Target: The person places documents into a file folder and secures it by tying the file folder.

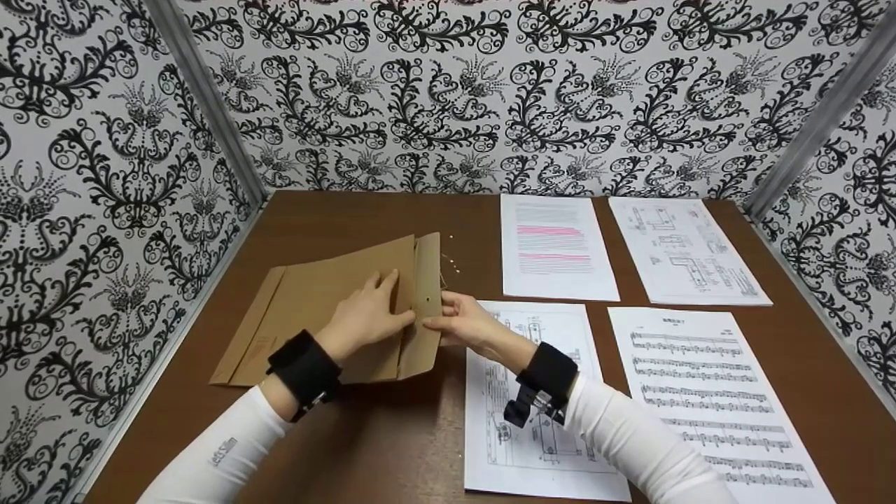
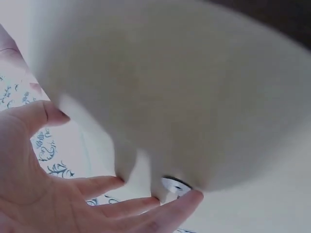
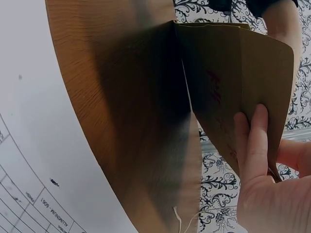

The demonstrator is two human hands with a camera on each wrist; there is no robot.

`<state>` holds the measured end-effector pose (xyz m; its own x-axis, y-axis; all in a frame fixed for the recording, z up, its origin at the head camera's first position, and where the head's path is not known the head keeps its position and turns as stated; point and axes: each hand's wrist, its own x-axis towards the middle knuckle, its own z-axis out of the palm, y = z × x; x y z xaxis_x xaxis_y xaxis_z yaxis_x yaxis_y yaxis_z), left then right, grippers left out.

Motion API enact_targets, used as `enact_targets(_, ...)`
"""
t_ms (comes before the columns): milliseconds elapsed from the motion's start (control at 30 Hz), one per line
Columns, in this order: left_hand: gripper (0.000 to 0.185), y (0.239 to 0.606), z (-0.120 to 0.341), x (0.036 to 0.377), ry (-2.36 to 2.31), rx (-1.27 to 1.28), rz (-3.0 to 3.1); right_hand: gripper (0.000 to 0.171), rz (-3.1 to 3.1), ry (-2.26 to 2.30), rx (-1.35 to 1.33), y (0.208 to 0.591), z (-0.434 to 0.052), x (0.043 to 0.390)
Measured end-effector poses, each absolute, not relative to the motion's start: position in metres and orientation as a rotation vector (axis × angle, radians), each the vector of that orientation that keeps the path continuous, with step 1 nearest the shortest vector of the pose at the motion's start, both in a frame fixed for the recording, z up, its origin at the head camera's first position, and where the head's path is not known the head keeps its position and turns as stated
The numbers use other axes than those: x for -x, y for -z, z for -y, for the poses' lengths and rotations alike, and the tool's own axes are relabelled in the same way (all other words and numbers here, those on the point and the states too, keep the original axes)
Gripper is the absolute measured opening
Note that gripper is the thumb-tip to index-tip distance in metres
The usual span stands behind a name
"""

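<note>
Brown wooden worktop (image 1: 336, 210), printed sheets right, open room left; large brown card envelope (image 1: 315, 308) lies left of centre, left hand (image 1: 367, 315) fingers straight pressing its body, right hand (image 1: 462, 322) pinching the raised flap (image 1: 425, 280) edge—flap-closing step, seemingly; next, fold flat.

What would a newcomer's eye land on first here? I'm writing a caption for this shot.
Probably the brown envelope left of centre on the brown table, with the left hand resting on it and the right hand pinching its raised flap. Next, four printed sheets to the right, notably the pink-highlighted page and the sheet music, all ringed by bold black-and-white patterned walls.
</note>
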<state>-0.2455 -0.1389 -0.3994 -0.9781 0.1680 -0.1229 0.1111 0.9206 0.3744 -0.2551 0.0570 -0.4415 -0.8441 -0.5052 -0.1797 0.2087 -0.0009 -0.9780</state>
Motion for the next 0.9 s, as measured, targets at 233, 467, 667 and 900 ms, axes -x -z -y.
enact_targets(233, 0.073, 0.392, 0.123, 0.248, -0.488, -0.275, -3.003, 0.051, -1.767, 1.919, 0.309, 0.44, -0.057, 0.254)
enact_targets(467, 0.06, 0.39, 0.116, 0.249, -0.389, -0.33, -3.126, 0.054, -1.756, 1.931, 0.319, 0.439, -0.056, 0.253)
enact_targets(667, 0.056, 0.382, 0.119, 0.247, -0.342, -0.411, -3.161, 0.052, -1.748, 1.946, 0.29, 0.44, -0.057, 0.255)
enact_targets(900, 0.054, 0.371, 0.122, 0.243, -0.367, -0.451, -3.207, 0.052, -1.738, 1.958, 0.223, 0.439, -0.057, 0.257)
